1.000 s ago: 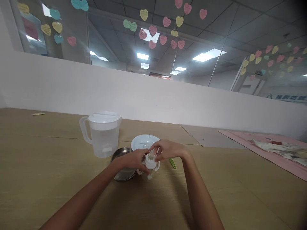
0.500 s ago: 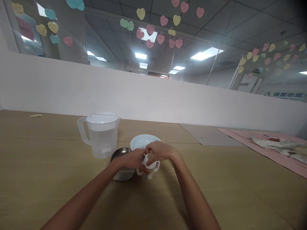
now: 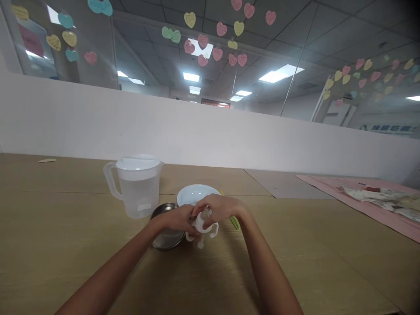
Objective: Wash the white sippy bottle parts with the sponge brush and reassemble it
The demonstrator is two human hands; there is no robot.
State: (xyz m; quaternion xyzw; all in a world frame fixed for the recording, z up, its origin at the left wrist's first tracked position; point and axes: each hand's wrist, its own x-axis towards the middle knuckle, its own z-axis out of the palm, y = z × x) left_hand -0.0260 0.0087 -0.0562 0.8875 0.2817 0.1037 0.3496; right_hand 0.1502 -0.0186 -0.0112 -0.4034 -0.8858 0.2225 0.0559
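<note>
Both my hands are closed on a small baby bottle with a white collar and two white side handles. My left hand wraps around its left side. My right hand comes over from the right, its fingers at the collar and the clear nipple on top. A round white piece shows low in the see-through body. Just left of the bottle, partly under my left wrist, sits a steel dish. Behind my hands is a white bowl. A green-handled tool lies partly hidden by my right wrist.
A lidded clear pitcher holding liquid stands at the left behind the steel dish. On the far right a pink cloth carries crumpled plastic packs. A low white wall runs along the table's back, with glass above it.
My right hand has turned slightly on the bottle's top and shifted a little left. More of the green handle shows now. The whole view has shifted slightly.
</note>
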